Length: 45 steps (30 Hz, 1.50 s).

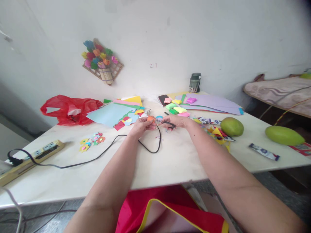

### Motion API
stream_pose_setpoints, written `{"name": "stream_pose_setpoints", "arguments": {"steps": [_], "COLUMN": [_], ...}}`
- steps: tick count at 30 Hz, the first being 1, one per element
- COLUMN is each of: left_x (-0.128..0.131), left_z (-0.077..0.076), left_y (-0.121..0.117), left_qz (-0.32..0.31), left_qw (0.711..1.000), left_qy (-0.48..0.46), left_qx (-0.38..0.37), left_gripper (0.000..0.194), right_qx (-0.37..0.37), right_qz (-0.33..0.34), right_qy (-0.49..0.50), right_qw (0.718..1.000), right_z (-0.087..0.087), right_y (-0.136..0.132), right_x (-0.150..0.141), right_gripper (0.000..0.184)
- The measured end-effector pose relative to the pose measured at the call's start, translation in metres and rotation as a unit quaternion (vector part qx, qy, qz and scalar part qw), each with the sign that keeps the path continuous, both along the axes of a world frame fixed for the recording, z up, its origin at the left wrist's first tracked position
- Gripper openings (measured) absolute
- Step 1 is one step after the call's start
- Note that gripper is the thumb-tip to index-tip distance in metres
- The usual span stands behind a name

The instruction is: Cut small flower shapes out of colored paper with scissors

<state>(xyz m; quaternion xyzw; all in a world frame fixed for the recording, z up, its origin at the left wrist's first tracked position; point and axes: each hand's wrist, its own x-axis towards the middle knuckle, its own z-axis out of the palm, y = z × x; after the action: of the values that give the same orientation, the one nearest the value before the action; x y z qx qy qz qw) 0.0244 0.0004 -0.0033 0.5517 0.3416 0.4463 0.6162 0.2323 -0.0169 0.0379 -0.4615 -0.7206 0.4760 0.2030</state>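
Both my hands meet over the middle of the white table [170,161]. My left hand [142,124] pinches a small orange paper piece [150,118]. My right hand [176,122] is closed on a thin dark tool [165,122] whose tip points at the orange piece. A black cord [102,155] runs from the tool in a loop and off to a power strip [31,157] at the left. Small paper flowers [92,141] lie left of my hands.
Coloured paper sheets [114,113] and cutouts lie behind my hands, with a red plastic bag [70,110] at the left. Foam blocks [177,108], purple sheets [211,102] and a jar [194,82] sit at the back. Two green mangoes [232,127] [284,135] rest at the right. A paper-flower decoration [100,61] hangs on the wall.
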Motion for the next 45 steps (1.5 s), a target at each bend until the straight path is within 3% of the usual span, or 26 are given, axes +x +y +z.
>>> {"name": "stream_pose_setpoints", "arguments": {"steps": [18,31,45], "left_x": [0.0,-0.001,-0.002], "left_z": [0.002,0.002,0.002], "left_y": [-0.001,-0.002,0.0], "left_qz": [-0.022,-0.025,-0.03], "left_qw": [1.0,0.999,0.999], "left_qy": [-0.009,-0.004,-0.003], "left_qx": [-0.018,-0.042,-0.03], "left_gripper": [0.018,0.015,0.023], "right_qx": [0.006,0.03,0.015], "right_qz": [0.025,0.057,0.043], "right_qy": [0.013,-0.013,0.013], "right_qw": [1.0,0.998,0.999], "right_z": [-0.002,-0.011,0.001], "right_y": [0.001,0.01,-0.001], "right_x": [0.002,0.009,0.005], "right_gripper": [0.013,0.024,0.02]}}
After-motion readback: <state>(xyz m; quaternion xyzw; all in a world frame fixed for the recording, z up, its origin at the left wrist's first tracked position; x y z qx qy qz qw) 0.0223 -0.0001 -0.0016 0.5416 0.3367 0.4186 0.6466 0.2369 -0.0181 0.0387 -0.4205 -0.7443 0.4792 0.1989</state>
